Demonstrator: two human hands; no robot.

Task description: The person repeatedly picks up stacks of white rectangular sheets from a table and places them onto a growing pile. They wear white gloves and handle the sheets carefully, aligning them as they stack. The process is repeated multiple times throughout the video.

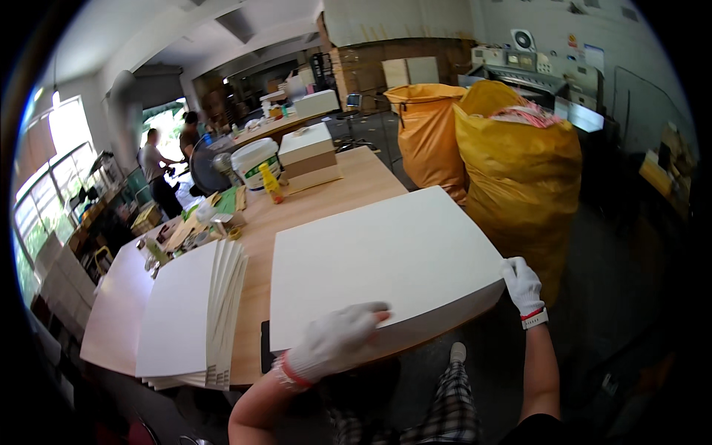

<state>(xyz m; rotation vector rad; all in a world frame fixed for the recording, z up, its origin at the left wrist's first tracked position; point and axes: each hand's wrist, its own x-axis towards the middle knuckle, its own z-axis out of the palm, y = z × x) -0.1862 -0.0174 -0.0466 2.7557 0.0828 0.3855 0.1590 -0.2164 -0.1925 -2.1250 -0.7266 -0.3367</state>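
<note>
A thick stack of large white sheets point(382, 252) lies on the wooden table, its layered front side facing me. My left hand point(337, 341), in a white knit glove with a red-banded cuff, is over the stack's near edge, slightly blurred. Its fingers reach to the right, apart, with a bare fingertip showing; I see nothing held in them. At the stack's right near corner, my gloved right hand point(522, 283) has its fingers bent against the edge; the fingertips are partly hidden. To the left lie fanned white boards point(182, 311).
The wooden table point(356, 182) also bears a white bucket point(256, 162), a yellow bottle point(271, 182), a white-and-brown stack point(308, 154) and cluttered tools. Beyond its right side stand an orange sack point(426, 133) and a full yellow sack point(519, 178). Two people point(156, 167) are at the far left.
</note>
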